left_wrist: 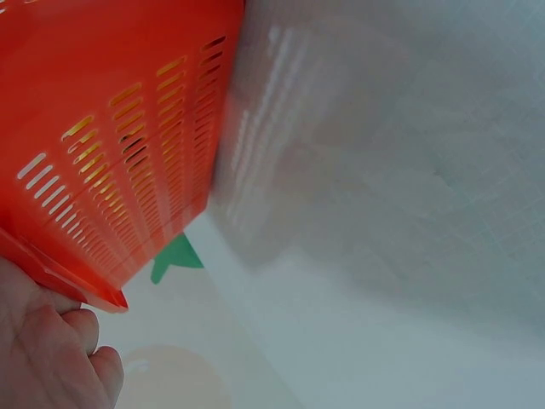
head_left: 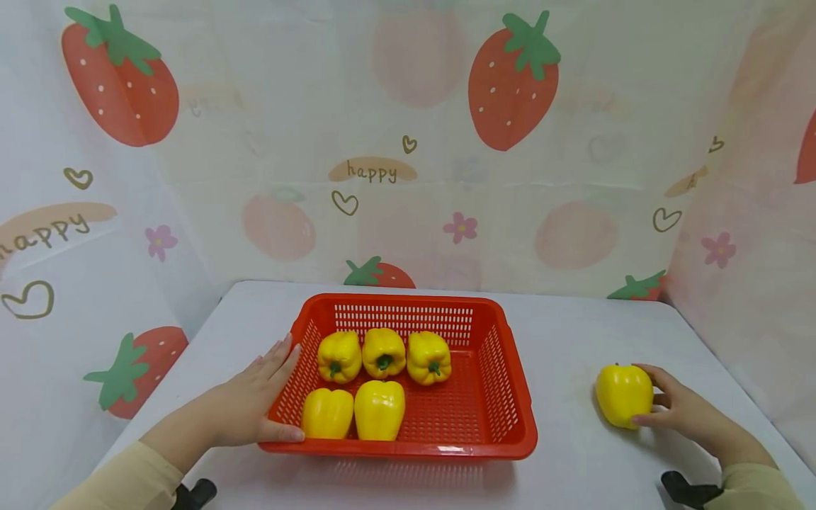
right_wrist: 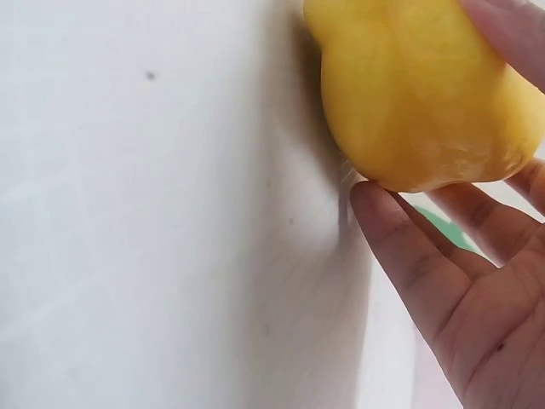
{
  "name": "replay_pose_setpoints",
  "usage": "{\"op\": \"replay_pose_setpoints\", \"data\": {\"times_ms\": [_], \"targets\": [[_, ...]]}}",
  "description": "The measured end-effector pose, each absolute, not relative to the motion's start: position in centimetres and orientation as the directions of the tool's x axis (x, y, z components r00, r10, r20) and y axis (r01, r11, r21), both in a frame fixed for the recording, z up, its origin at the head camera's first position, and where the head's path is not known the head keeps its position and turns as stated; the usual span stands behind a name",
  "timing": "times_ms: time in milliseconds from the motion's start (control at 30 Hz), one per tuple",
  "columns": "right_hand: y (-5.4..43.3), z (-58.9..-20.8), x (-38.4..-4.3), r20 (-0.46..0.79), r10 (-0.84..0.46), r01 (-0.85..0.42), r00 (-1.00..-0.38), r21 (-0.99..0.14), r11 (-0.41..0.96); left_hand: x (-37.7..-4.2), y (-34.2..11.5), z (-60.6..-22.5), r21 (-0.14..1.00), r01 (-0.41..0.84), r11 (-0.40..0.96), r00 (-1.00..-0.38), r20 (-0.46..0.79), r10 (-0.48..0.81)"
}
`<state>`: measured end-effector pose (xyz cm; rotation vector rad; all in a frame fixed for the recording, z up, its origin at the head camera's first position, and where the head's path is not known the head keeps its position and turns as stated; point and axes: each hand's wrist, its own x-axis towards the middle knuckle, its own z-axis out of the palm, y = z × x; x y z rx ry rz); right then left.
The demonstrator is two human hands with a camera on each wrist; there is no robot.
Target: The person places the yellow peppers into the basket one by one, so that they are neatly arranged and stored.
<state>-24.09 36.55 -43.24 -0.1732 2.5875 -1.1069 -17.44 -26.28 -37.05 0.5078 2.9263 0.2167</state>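
Observation:
A yellow bell pepper (head_left: 625, 395) is at the right side of the table, and my right hand (head_left: 685, 411) holds it from the right, thumb at the near side and fingers at the far side. Close up in the right wrist view, the pepper (right_wrist: 426, 94) sits between thumb and fingers, near the white surface. My left hand (head_left: 255, 400) rests on the left rim of a red plastic basket (head_left: 468, 450), fingers extended along it and thumb on the front corner. Several yellow bell peppers (head_left: 384, 353) lie in the basket in two rows, mostly toward its left.
The white table (head_left: 561, 340) carries the basket at its middle. A printed curtain (head_left: 408, 106) with strawberries and hearts stands behind the table and along both sides. The basket's slotted wall (left_wrist: 128, 128) shows in the left wrist view.

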Motion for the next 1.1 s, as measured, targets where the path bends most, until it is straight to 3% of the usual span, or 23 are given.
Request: {"op": "replay_pose_setpoints", "data": {"times_ms": [200, 433, 833, 1100], "targets": [[36.5, -42.4, -24.3, -0.206, -0.267, -0.033, -0.941, -0.731, 0.681, -17.5, -26.3, -37.1, 0.159, 0.323, 0.933, -0.928, -0.139, 0.345], [35.8, -40.0, -24.9, -0.084, -0.338, -0.179, -0.937, -0.716, 0.675, -17.6, -26.3, -37.0, 0.148, 0.316, 0.937, -0.930, -0.146, 0.336], [32.8, -36.1, -26.7, 0.053, -0.487, -0.367, -0.872, -0.728, 0.578, -17.4, -26.1, -36.6, 0.170, 0.295, 0.940, -0.932, -0.164, 0.322], [30.2, -34.6, -27.7, 0.098, -0.564, -0.427, -0.820, -0.760, 0.490, -17.5, -26.2, -36.8, 0.165, 0.314, 0.935, -0.930, -0.145, 0.338]]}}
